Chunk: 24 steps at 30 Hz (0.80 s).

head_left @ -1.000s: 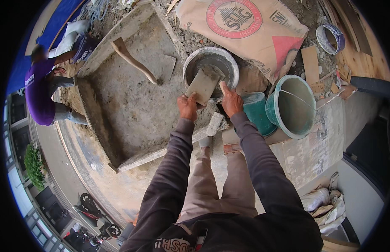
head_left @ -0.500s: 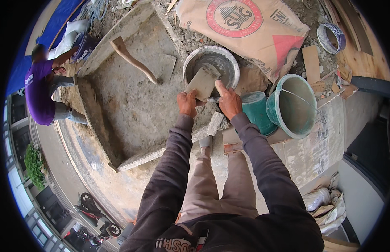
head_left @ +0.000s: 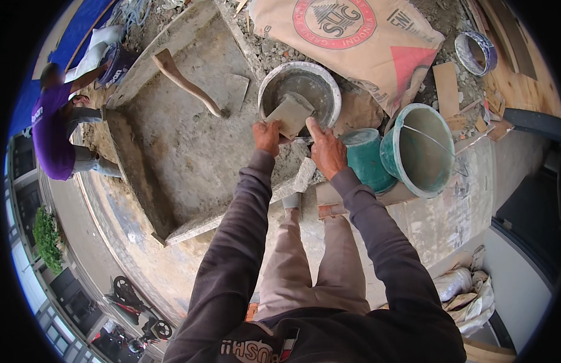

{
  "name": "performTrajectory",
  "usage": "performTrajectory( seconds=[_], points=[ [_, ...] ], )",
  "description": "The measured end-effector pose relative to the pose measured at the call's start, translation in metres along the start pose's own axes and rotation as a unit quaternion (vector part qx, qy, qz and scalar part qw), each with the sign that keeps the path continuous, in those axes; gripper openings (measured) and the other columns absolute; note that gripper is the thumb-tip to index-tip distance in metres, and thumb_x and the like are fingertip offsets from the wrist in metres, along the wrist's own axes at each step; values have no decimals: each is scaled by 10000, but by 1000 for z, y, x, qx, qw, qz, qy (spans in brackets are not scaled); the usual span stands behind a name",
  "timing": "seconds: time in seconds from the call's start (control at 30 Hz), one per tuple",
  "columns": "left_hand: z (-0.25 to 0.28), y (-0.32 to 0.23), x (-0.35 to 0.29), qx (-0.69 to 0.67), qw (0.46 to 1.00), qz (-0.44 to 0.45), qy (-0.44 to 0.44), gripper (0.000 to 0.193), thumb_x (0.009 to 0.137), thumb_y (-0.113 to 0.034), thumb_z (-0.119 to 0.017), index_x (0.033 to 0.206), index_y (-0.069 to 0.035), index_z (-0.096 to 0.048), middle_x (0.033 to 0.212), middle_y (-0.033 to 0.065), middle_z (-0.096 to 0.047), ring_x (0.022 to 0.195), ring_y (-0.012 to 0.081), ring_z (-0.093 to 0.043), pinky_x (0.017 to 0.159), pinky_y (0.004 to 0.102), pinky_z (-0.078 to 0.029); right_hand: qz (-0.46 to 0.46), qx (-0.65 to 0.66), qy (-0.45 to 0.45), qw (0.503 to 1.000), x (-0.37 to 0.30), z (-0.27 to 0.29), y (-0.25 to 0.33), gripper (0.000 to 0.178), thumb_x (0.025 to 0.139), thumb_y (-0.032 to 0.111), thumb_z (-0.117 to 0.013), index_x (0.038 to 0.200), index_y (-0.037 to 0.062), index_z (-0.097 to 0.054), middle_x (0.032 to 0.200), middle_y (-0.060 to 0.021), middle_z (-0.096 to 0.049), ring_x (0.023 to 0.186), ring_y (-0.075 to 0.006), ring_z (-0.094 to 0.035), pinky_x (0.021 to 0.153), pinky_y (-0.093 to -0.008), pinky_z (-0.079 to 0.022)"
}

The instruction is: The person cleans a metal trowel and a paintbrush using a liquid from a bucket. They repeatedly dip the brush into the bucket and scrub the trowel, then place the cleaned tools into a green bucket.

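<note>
My left hand (head_left: 266,138) is closed on the near-left edge of a flat, rectangular, cement-coloured slab (head_left: 290,115). The slab is tilted over a round, cement-crusted bucket (head_left: 336,100) with wet grey matter inside. Just right of the slab is my right hand (head_left: 329,148), its fingers curled and its thumb side toward the bucket. What it grips, if anything, is hidden by the hand. A thin strip near the bucket's close rim, between the hands, is too small to name. Below the hands, a rough concrete chunk (head_left: 304,175) rests on the trough's edge.
A shallow mixing trough (head_left: 199,227) on the left holds a hoe with a wooden handle (head_left: 193,86). Two green buckets (head_left: 368,160) stand at right, one tilted. A paper cement sack (head_left: 347,54) lies beyond. At far left a person in purple (head_left: 54,133) reaches toward a dark bucket (head_left: 117,63).
The slab and both hands have shifted slightly, and the slab has turned a little over the bucket. The view has moved slightly. The person at left has raised an arm at the dark bucket.
</note>
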<state>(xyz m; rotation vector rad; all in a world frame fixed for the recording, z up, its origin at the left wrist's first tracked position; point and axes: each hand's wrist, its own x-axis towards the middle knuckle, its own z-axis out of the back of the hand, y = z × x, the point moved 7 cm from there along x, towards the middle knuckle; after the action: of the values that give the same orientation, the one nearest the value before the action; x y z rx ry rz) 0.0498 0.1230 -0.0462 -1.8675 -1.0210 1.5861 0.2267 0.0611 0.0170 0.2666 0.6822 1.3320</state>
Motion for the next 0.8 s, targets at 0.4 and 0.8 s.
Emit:
performTrajectory(
  seconds=[0.4, 0.8],
  points=[
    [-8, 4, -1, 16, 1000, 0, -13, 302, 872, -34, -575, 1045, 214, -566, 1029, 301, -652, 865, 413, -717, 680, 493, -666, -17, 41, -40, 998, 9, -3, -9, 614, 817, 44, -641, 1412, 151, -529, 996, -267, -662, 946, -477, -640, 812, -534, -520],
    [-9, 0, -4, -45, 999, 2, -20, 178, 861, -4, -606, 904, 167, -581, 920, 274, -653, 733, 406, -716, 541, 496, -652, -38, 77, -44, 995, 35, -8, -29, 634, 796, 23, -632, 1405, 170, -531, 1057, -261, -674, 993, -456, -640, 835, -517, -523]
  ],
)
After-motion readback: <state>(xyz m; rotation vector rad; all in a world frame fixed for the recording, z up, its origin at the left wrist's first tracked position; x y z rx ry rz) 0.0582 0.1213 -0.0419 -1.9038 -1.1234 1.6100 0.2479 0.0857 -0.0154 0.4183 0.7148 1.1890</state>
